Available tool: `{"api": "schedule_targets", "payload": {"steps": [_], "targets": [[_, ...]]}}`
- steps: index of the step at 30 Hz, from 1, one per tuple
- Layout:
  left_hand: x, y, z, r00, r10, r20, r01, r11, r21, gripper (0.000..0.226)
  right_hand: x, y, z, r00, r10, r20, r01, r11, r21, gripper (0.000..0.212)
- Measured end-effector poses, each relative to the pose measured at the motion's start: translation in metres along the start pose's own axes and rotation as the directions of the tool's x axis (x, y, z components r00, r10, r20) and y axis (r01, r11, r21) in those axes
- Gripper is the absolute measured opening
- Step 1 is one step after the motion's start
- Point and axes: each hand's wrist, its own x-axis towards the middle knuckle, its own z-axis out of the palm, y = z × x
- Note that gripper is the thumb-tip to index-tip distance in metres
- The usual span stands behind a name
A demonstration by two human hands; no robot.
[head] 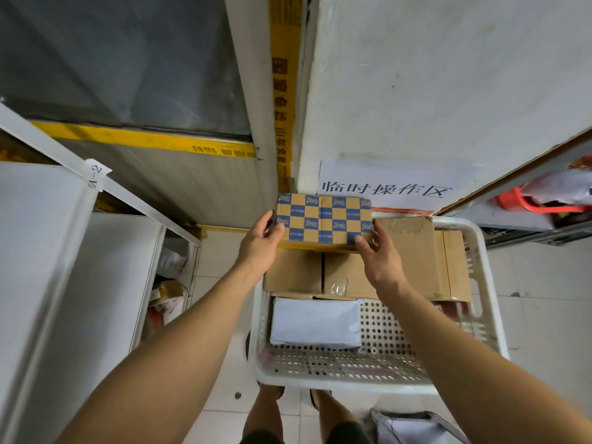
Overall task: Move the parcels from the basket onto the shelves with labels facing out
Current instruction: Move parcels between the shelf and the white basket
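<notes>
Bare forearms reach up from six o'clock. The left hand (261, 238) and right hand (376, 253) grip opposite ends of a checkered parcel (323, 219), held at twelve o'clock above plain boxes (349, 274) in the white basket (336, 376); shelves (64, 251) stand at nine o'clock.

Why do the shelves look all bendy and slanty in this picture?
In the head view, the wide-angle lens bends straight lines near the edges: the white metal shelf rail slants. The middle stays sharp, like the blue-and-tan checkered cardboard box; lighting is soft, without harsh glare.
</notes>
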Motion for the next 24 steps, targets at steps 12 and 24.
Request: {"api": "schedule_targets", "payload": {"steps": [12, 24], "targets": [[-0.102, 0.032, -0.043, 0.989, 0.110, -0.102, -0.082, 0.966, 0.246, 0.058, -0.067, -0.075, -0.042, 0.871, -0.398, 0.288, 0.491, 0.710, -0.505, 0.050], [-0.265, 0.049, -0.150, 0.809, 0.275, -0.519, 0.007, 0.879, 0.476, 0.044, -0.173, -0.203, 0.045, 0.428, -0.532, 0.730, 0.902, 0.304, -0.307, 0.041]]}}
